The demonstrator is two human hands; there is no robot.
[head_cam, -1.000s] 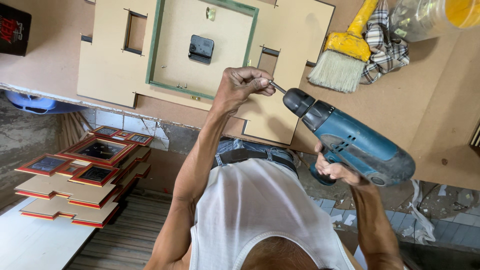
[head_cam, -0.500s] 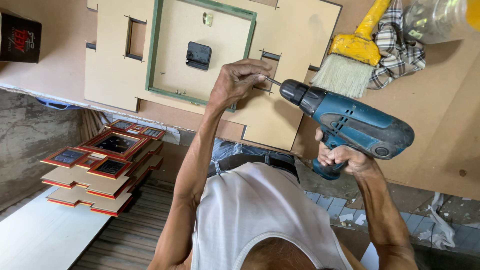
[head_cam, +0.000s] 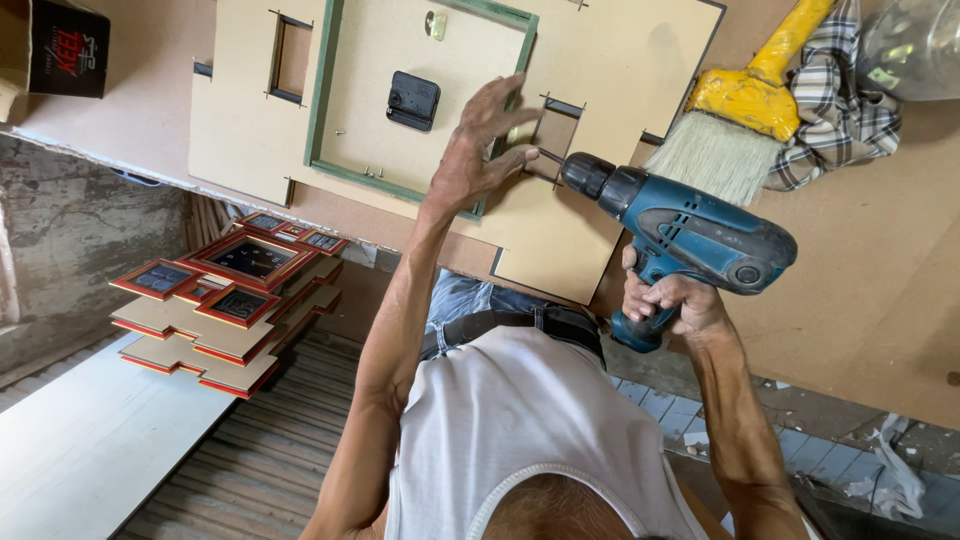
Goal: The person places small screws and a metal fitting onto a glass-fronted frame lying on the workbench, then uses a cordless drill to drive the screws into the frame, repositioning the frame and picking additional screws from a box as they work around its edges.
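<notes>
My right hand (head_cam: 668, 300) grips the handle of a blue cordless drill (head_cam: 700, 230), which lies sideways with its bit pointing left at the back of a tan multi-window frame panel (head_cam: 590, 70). The panel lies face down on the brown workbench (head_cam: 860, 290). It has a green-edged centre section with a small black clock mechanism (head_cam: 412, 100). My left hand (head_cam: 480, 150) rests on the panel just left of the bit tip, fingers spread, beside a rectangular cut-out. Whether a screw sits at the bit tip cannot be made out.
A yellow-handled wide brush (head_cam: 730, 120), a plaid cloth (head_cam: 845, 100) and a clear plastic container (head_cam: 915, 45) lie at the bench's right. A black box (head_cam: 60, 50) sits at the far left. Below the bench stands a stack of red-edged frames (head_cam: 225, 300) beside a white board (head_cam: 80, 440).
My left hand was pinched at the bit tip and now lies spread on the panel. The drill has stayed aimed at the same spot, and the view has shifted slightly.
</notes>
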